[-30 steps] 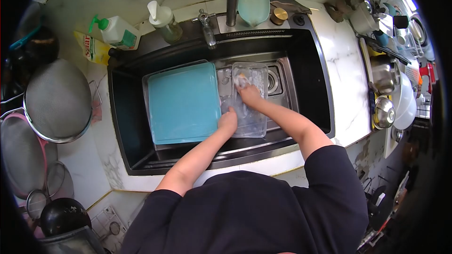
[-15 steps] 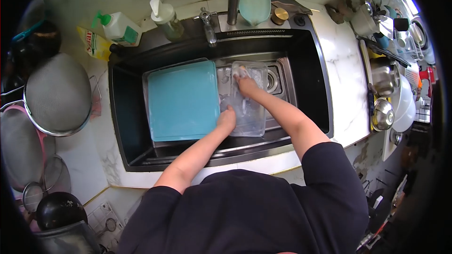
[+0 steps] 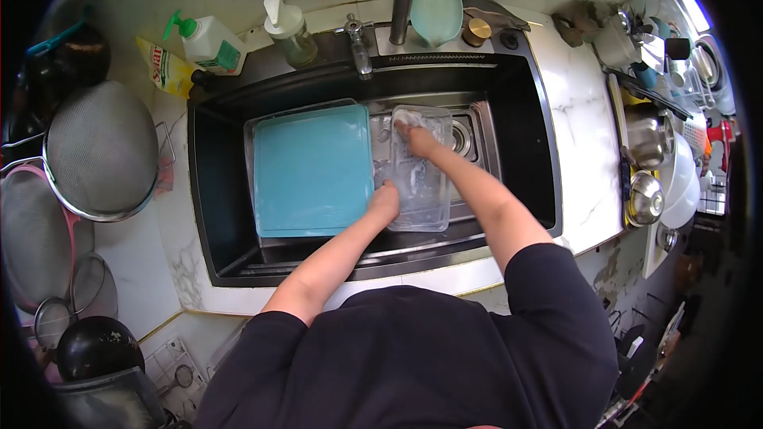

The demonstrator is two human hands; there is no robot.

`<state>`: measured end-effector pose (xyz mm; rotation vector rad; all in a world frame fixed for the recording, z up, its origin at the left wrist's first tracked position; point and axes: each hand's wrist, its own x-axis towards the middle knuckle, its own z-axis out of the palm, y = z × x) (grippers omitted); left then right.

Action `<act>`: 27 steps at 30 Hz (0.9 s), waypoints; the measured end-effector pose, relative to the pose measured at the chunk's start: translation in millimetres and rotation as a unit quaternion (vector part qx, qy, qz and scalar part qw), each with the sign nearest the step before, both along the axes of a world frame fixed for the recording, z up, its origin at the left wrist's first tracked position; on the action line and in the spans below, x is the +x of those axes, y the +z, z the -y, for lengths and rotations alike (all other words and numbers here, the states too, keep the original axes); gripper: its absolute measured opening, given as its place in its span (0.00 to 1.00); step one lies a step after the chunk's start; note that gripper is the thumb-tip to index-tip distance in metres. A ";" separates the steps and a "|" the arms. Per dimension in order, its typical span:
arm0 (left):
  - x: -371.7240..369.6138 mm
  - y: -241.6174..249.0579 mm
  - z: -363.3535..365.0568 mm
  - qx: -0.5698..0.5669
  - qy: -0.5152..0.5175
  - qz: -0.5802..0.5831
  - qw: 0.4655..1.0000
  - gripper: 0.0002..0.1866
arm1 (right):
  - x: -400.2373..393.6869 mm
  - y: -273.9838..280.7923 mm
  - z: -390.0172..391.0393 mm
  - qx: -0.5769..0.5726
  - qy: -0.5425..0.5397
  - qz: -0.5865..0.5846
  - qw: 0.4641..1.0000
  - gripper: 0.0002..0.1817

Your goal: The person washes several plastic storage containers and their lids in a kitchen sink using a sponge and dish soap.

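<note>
A clear rectangular plastic container [image 3: 425, 199], streaked with suds, lies in the dark sink [image 3: 531, 151]. My left hand [image 3: 385, 202] is closed on its left side, thumb up along the wall. Inside its far left corner, my right hand [image 3: 418, 140] presses down with curled fingers on a white sudsy wad [image 3: 408, 117]; I cannot tell whether it is a sponge or a cloth. Just left of my left hand, a flat turquoise lid [image 3: 314, 171] with wet, soapy patches rests over another clear container in the sink.
Behind the sink stand a faucet [image 3: 360, 52], a soap dispenser [image 3: 290, 32], a white pump bottle [image 3: 211, 46], a yellow pouch [image 3: 167, 70] and a pale green scoop [image 3: 436, 12]. Mesh strainers [image 3: 103, 151] hang at left. Steel bowls [image 3: 645, 197] sit at right. The drain [image 3: 461, 139] is partly visible.
My right hand has shifted slightly down and right within the container's far corner, and more of the white wad shows under its fingers. My left hand keeps its hold.
</note>
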<state>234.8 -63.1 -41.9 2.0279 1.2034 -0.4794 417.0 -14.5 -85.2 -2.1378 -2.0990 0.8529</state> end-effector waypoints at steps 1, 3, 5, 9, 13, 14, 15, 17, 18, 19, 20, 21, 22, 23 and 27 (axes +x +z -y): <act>-0.4 -2.1 -1.8 -0.010 -0.007 0.003 1.000 0.25 | -9.7 -12.4 -1.0 0.031 -0.058 -0.029 0.997 0.36; 2.6 6.9 -5.5 -0.018 -0.012 0.009 1.000 0.29 | -23.9 -9.8 -4.2 0.062 -0.113 -0.056 0.990 0.36; 4.7 13.5 -5.3 0.033 0.017 0.066 0.997 0.36 | -32.2 -9.0 0.4 0.115 -0.128 -0.099 0.980 0.33; 22.5 3.3 -25.5 0.101 -0.001 0.106 0.989 0.43 | -37.1 10.6 10.7 0.066 -0.073 -0.123 0.987 0.31; 35.3 -8.7 -32.5 0.080 0.066 0.073 0.992 0.44 | -12.0 -5.3 17.3 0.181 0.057 -0.114 0.975 0.30; 36.6 -8.4 -33.5 0.063 0.066 0.048 0.995 0.45 | -11.0 -0.2 18.9 0.113 0.018 -0.042 0.993 0.29; 37.4 -8.2 -33.3 0.060 0.066 0.047 0.995 0.45 | -11.7 4.3 21.6 0.042 -0.023 0.031 0.998 0.28; 39.4 -6.9 -33.1 0.031 0.099 0.032 0.994 0.43 | -13.1 10.2 26.0 0.132 -0.059 0.076 0.987 0.27; 39.6 -5.8 -33.5 0.029 0.098 0.031 0.994 0.43 | -12.5 11.7 27.0 0.224 -0.096 0.122 0.962 0.25; 39.6 -4.8 -33.7 0.031 0.098 0.032 0.994 0.43 | -11.2 13.1 25.4 0.221 -0.098 0.123 0.962 0.25; 40.2 -3.9 -33.5 0.033 0.099 0.032 0.994 0.43 | -10.3 15.1 20.6 0.184 -0.125 0.146 0.964 0.23; 40.6 -3.7 -32.9 0.031 0.097 0.032 0.994 0.43 | -11.2 18.7 15.6 0.147 -0.151 0.167 0.963 0.21; 40.8 -3.1 -33.0 0.031 0.094 0.032 0.995 0.43 | -12.9 22.5 9.9 0.145 -0.152 0.167 0.963 0.21; 41.0 -2.6 -33.5 0.033 0.093 0.032 0.995 0.44 | -14.9 26.6 2.6 0.099 -0.192 0.156 0.964 0.18; 40.0 -1.9 -34.9 0.022 0.084 0.023 0.996 0.44 | -23.8 26.5 -15.9 0.039 -0.300 0.141 0.943 0.14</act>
